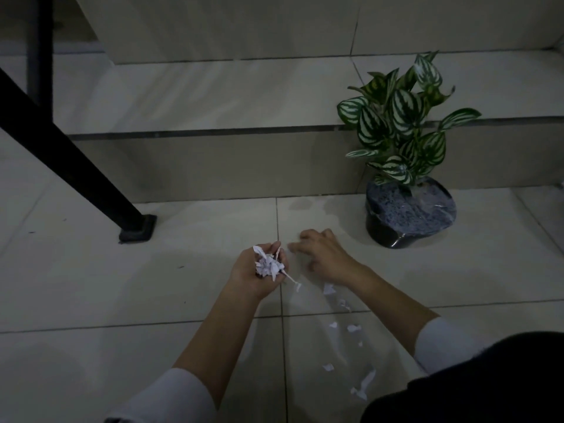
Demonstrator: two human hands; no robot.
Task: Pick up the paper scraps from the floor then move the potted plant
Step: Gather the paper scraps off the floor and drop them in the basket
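Observation:
My left hand (pixel 254 271) is palm up over the tiled floor and cupped around a bunch of white paper scraps (pixel 270 265). My right hand (pixel 320 253) hovers palm down just to its right, fingers spread and curled toward the floor, holding nothing I can see. Several more paper scraps (pixel 334 325) lie scattered on the tiles below my right forearm, toward the lower right. The potted plant (pixel 406 154), with striped green leaves in a dark pot (pixel 396 236) topped with grey gravel, stands on the floor at the right, beyond my right hand.
A low tiled step (pixel 213 160) runs across behind the plant. A black slanted metal leg (pixel 76 166) with a foot pad (pixel 137 228) stands at the left. My dark-clothed knee (pixel 488 380) fills the lower right corner.

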